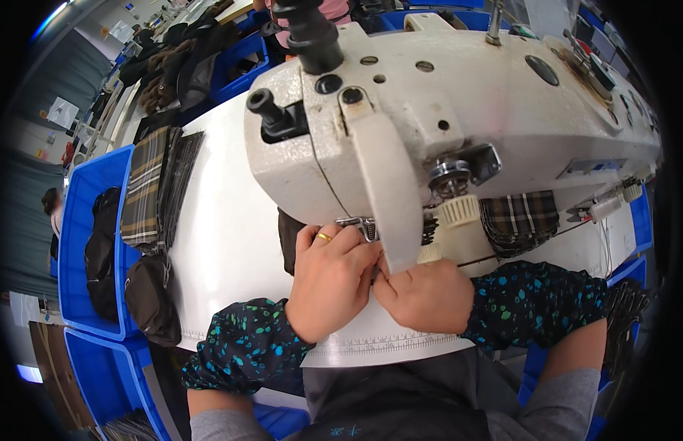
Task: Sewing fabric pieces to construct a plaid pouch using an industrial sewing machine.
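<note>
A white industrial sewing machine [466, 95] fills the upper right, its pale lever [389, 191] hanging over my hands. My left hand [330, 279], a gold ring on one finger, has curled fingers pressed at the needle area on dark fabric [288, 242], which is mostly hidden behind it. Close beside it, my right hand [426, 294] has bent fingers against the same spot, their tips partly hidden by the lever and my left fingers. Both forearms wear dark patterned sleeve covers. Right of the needle area lies a stack of plaid fabric pieces [518, 220].
On the left are blue bins [84, 206], another plaid stack [146, 184] and a black pouch [150, 298] at the edge of the white work table [209, 184]. More bins [631, 220] stand right. Other people, one in pink [326, 11] and another seated [55, 213], are in the background.
</note>
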Demonstrator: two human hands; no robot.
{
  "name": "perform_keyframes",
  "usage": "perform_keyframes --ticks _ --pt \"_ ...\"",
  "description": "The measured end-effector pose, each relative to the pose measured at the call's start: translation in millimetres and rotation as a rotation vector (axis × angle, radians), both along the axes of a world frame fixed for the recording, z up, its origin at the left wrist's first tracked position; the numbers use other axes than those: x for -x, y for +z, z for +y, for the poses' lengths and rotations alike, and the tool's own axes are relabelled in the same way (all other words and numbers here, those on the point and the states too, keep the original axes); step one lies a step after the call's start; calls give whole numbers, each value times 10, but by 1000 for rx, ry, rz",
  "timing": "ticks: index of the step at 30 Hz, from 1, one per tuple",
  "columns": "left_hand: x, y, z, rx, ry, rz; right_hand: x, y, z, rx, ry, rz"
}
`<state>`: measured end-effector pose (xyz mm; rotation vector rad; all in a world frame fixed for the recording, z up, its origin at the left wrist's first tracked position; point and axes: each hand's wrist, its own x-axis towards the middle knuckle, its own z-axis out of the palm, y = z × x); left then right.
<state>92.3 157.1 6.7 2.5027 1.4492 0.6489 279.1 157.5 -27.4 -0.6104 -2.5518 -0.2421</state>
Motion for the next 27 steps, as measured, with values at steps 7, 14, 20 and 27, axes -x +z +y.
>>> perform_keyframes --ticks 7,14,20,27 --pt "13 -59 145 -51 15 38 16 -2 133 6 -129 -27" --pt "-4 237 -150 -229 224 528 4 -103 183 35 -108 93" --pt "153 143 -33 -220 53 341 -8 -153 167 59 -73 20" --pt "225 114 66 -59 -82 219 6 -27 104 81 -31 55"
